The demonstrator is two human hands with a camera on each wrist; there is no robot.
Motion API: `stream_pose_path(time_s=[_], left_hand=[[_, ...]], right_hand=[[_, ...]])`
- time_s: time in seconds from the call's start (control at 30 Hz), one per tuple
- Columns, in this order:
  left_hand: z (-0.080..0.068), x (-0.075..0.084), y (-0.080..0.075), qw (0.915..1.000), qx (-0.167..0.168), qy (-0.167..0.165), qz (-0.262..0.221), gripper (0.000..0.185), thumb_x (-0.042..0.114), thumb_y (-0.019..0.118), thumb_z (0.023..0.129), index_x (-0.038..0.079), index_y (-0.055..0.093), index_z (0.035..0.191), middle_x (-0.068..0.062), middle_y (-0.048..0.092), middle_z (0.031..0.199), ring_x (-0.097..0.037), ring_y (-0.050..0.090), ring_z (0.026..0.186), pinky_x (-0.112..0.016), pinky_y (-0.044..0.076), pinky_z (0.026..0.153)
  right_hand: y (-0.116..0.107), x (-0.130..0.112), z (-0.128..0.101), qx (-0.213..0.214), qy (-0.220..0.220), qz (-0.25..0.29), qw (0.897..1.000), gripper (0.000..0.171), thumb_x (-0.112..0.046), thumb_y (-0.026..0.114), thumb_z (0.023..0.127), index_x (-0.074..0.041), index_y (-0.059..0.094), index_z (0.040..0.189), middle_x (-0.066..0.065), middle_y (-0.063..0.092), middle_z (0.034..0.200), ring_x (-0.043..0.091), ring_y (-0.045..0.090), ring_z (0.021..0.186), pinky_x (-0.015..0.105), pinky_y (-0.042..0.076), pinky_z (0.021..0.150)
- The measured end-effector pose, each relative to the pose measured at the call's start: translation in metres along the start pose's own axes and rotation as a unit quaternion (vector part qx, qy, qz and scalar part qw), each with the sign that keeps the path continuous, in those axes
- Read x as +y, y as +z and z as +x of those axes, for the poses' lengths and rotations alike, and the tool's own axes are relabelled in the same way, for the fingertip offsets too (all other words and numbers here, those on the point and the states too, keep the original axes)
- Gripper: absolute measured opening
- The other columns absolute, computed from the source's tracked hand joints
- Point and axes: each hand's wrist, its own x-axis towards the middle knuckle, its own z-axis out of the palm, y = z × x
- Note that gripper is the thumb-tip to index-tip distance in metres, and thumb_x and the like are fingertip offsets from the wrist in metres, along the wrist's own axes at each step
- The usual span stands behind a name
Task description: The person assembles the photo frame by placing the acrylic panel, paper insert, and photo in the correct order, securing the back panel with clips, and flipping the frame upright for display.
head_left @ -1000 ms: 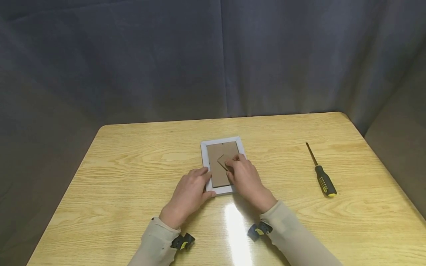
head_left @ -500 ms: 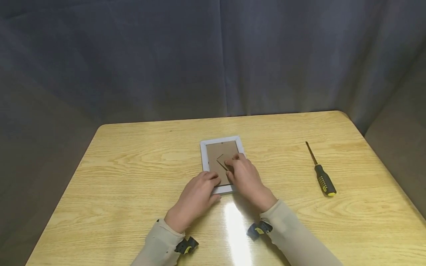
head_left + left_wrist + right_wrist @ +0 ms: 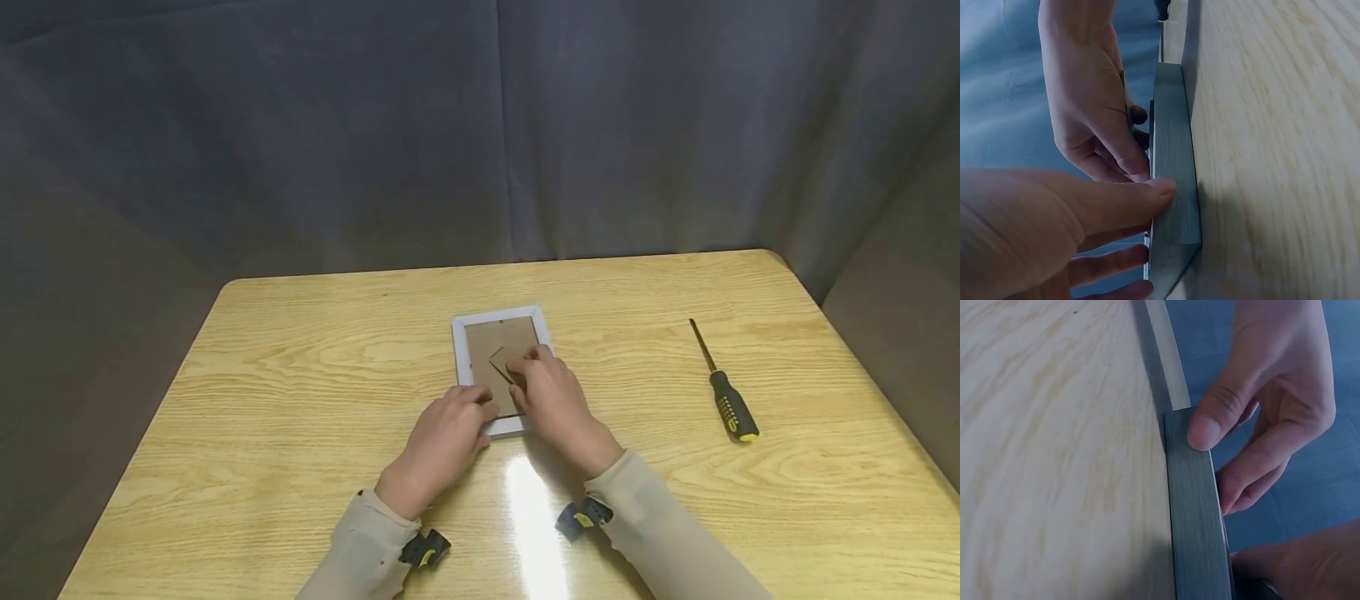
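Observation:
A picture frame [image 3: 461, 354] with a pale border lies face down on the table, its brown backing board [image 3: 501, 331] up. My left hand [image 3: 442, 437] grips the near-left corner; in the left wrist view the thumb [image 3: 1161, 187] presses the outer side while the fingers reach over the back. My right hand [image 3: 558, 400] is over the right half of the board, fingers curled. Between its fingers and thumb it pinches the brown easel stand [image 3: 501, 360] on the board, mostly hidden by the hand. In the right wrist view, part of my right hand [image 3: 1310, 565] shows at the lower right.
A flathead screwdriver [image 3: 731, 408] with a black and yellow handle lies on the right side of the wooden table [image 3: 300, 392]. Dark curtains [image 3: 375, 142] hang behind the table and at both sides.
My left hand has slid rightward from the frame's left side to its near-left corner, its fingers now over the board. My right hand stays in place.

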Motion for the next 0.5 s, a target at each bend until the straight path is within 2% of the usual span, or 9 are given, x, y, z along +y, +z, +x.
stream_pose_path(time_s=[0.27,0.4,0.5], left_hand=[[0.001,0.001,0.000,1.0000,-0.001,0.003,-0.004,0.036,0.017,0.079,0.088,0.008,0.074,0.123,-0.006,0.066,0.126,-0.027,0.062,0.118,-0.040,0.055,0.097],[0.000,-0.003,-0.003,0.9989,-0.022,-0.005,-0.040,0.037,0.017,0.076,0.090,0.008,0.072,0.126,-0.007,0.064,0.135,-0.029,0.059,0.126,-0.043,0.054,0.102],[-0.001,-0.009,-0.005,0.9964,-0.031,-0.031,-0.073,0.040,0.021,0.075,0.092,0.007,0.070,0.128,-0.011,0.060,0.143,-0.031,0.056,0.133,-0.046,0.050,0.109]], right_hand=[[0.000,0.001,-0.001,0.000,0.001,-0.017,1.000,0.032,-0.015,0.075,0.091,-0.009,0.074,0.122,0.015,0.063,0.122,0.035,0.066,0.097,0.050,0.058,0.080],[0.000,0.001,-0.001,-0.003,0.000,-0.016,1.000,0.032,-0.015,0.074,0.092,-0.008,0.073,0.123,0.016,0.063,0.123,0.035,0.066,0.097,0.049,0.058,0.079],[0.000,0.001,-0.001,-0.004,-0.003,-0.005,1.000,0.032,-0.013,0.074,0.092,-0.006,0.073,0.123,0.017,0.063,0.122,0.033,0.066,0.098,0.047,0.059,0.080]])
